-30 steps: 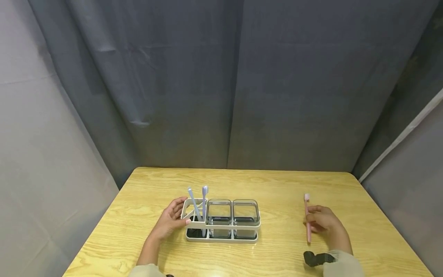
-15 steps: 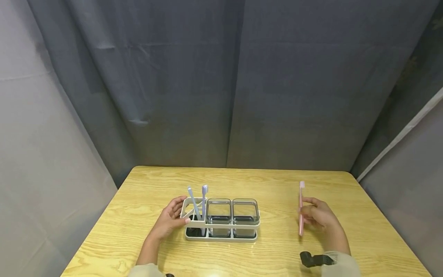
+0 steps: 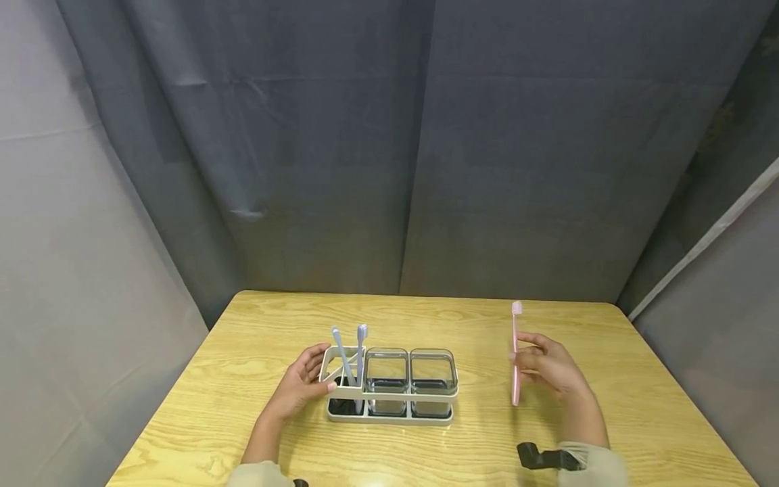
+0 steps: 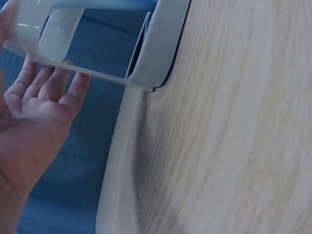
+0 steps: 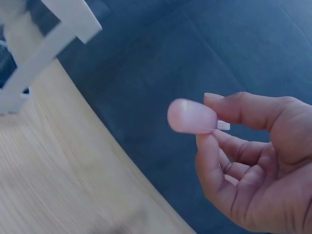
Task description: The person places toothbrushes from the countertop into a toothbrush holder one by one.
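Observation:
A white toothbrush holder (image 3: 406, 398) stands on the table, with a blue toothbrush (image 3: 343, 355) and a lavender toothbrush (image 3: 360, 352) leaning in its left compartment. Two clear square cups (image 3: 387, 368) fill its other places. My left hand (image 3: 299, 387) holds the holder's left end, thumb in front and fingers behind; in the left wrist view the fingers (image 4: 53, 90) touch its upper rail. Off to the right, my right hand (image 3: 550, 365) pinches a pink toothbrush (image 3: 515, 389) between thumb and fingers, raised with its bristles up. The right wrist view shows its handle end (image 5: 190, 117) nearest the camera.
The wooden table (image 3: 207, 412) has rounded far corners. Grey curtains (image 3: 328, 169) hang behind it and at both sides. A black strap (image 3: 544, 456) sits at the right sleeve.
My right hand has lifted the pink toothbrush off the table and carried it left, towards the holder. My left hand keeps its place on the holder.

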Demonstrator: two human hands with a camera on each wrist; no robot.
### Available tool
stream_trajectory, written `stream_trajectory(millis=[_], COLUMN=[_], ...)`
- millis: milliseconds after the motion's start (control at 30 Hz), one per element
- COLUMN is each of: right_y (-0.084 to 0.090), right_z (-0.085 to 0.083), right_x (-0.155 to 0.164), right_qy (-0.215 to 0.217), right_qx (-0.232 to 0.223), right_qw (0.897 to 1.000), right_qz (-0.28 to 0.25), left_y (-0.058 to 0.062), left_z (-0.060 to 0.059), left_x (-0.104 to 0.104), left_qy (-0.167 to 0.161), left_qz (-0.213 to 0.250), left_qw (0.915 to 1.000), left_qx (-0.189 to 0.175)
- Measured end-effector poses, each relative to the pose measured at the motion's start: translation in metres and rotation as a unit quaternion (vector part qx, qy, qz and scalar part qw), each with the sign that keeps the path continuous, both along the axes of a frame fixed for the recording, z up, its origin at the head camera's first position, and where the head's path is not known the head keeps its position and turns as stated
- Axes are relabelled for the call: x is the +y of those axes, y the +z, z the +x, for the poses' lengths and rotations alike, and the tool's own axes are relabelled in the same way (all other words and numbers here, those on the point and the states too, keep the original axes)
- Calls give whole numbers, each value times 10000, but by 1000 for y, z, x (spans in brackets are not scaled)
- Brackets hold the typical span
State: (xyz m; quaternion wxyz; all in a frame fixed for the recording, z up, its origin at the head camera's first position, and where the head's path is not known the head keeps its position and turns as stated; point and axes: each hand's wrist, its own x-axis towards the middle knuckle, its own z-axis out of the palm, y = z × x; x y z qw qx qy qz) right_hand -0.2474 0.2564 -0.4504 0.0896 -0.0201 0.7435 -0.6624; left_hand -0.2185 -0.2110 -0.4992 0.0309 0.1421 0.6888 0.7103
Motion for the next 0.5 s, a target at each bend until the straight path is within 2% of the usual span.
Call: stream_trajectory(millis=[500], right_y=[7], right_z=[7], right_x=[-27], right_qy=[138], right_qx=[179], right_qw=[9996], right_qz=[-162], left_y=[-1], left_z=[-1], left_x=[1], left_qy=[-11], left_qz=[78], left_qw=[10000], left_qx=[-21])
